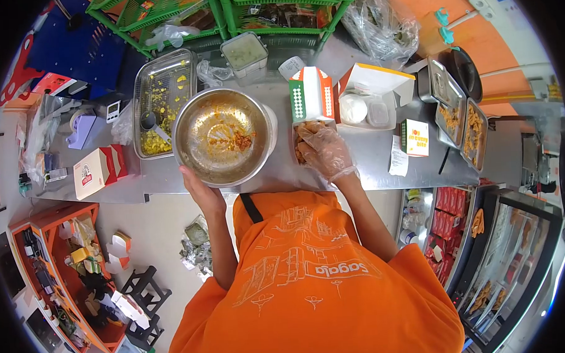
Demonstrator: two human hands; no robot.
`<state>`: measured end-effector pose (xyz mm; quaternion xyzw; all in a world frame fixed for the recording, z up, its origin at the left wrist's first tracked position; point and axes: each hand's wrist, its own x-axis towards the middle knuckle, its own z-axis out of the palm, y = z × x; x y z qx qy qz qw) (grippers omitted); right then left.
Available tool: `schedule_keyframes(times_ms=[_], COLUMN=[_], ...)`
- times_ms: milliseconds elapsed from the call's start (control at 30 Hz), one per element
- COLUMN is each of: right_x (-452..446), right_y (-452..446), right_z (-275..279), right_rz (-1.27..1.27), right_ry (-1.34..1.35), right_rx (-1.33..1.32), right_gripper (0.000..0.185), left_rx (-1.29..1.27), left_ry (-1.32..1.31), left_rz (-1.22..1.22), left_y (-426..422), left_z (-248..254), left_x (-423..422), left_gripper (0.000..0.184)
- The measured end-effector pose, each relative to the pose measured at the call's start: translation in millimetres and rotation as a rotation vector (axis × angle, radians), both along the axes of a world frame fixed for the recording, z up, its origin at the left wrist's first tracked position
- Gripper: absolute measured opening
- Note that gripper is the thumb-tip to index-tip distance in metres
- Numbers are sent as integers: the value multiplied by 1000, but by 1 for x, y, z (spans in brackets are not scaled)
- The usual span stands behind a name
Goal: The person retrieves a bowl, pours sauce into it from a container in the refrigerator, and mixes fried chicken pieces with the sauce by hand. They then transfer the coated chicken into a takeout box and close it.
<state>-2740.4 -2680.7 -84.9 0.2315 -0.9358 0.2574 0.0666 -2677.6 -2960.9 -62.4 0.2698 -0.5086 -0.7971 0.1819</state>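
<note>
My left hand [202, 192] grips the near left side of a round steel mixing bowl [202, 117], which is tilted toward me. Reddish sauce and crumbs stick to the bowl's inside. On my right hand [328, 153] is a clear plastic glove. Its fingers lie over brown, crumbly fried pieces [305, 137] in an open takeaway box [312, 94] with a white, green and red lid. The glove partly hides the fingertips and the food under them.
Left of the bowl stands a steel tray [137, 100] of yellow bits with a black scoop [148, 121]. To the right are an open white box [370, 99] with small cups, a receipt [398, 157], a small printed box [415, 139] and trays of fried food [474, 132]. Green crates [277, 21] stand behind.
</note>
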Motion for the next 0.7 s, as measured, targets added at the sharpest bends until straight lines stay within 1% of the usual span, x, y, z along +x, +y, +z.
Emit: schedule_keyframes(times_ms=[33, 133, 233, 333, 433, 533, 633, 700], right_x=[0, -1, 2, 2, -1, 3, -2, 3], right_y=[0, 0, -8, 0, 3, 14, 45, 41], right_z=[0, 10, 19, 9, 11, 38, 58, 77], right_rz=[6, -10, -131, -22, -1, -182, -352, -489], right_ry=[8, -87, -93, -15, -12, 9, -38, -268], right_rx=[-4, -51, -152, -118, -162, -318, -483, -934], right_gripper=[32, 33, 31, 30, 31, 31, 29, 26], left_rx=[0, 3, 10, 28, -24, 9, 26, 39], left_ry=[-8, 6, -1, 7, 37, 43, 47, 32], left_rz=[-17, 64, 68, 36, 15, 40, 3, -69], left_y=[-1, 2, 4, 4, 4, 6, 10, 18], left_z=[0, 3, 1, 0, 0, 5, 10, 9], left_x=[2, 2, 1, 1, -1, -2, -1, -3], left_gripper=[75, 66, 66, 67, 68, 69, 69, 67])
